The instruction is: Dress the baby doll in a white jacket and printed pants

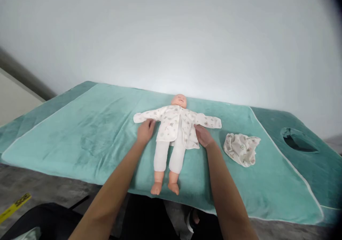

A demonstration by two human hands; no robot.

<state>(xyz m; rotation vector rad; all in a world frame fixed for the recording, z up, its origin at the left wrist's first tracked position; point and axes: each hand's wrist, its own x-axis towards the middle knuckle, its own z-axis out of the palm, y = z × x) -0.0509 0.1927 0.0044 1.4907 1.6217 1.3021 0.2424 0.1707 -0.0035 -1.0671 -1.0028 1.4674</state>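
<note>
A baby doll (179,100) lies on its back, feet toward me and arms spread out. It wears white pants (161,156) and a white printed baby jacket (168,124) that hangs open at the front, with the sleeves reaching past its hands. My left hand (146,131) is just below the sleeve on the left, close to the jacket's side, its fingers slightly curled and apart. On the other side, my right hand (203,135) has its fingers closed at the jacket's side edge below the other sleeve; the fingertips are partly hidden.
A crumpled white printed cloth (242,149) lies right of the doll. Beneath everything is a green towel-like sheet (101,136) over a padded bed with an oval opening (299,142) at the right. A pale wall (171,40) stands behind the bed. Yellow tape (15,207) marks the floor.
</note>
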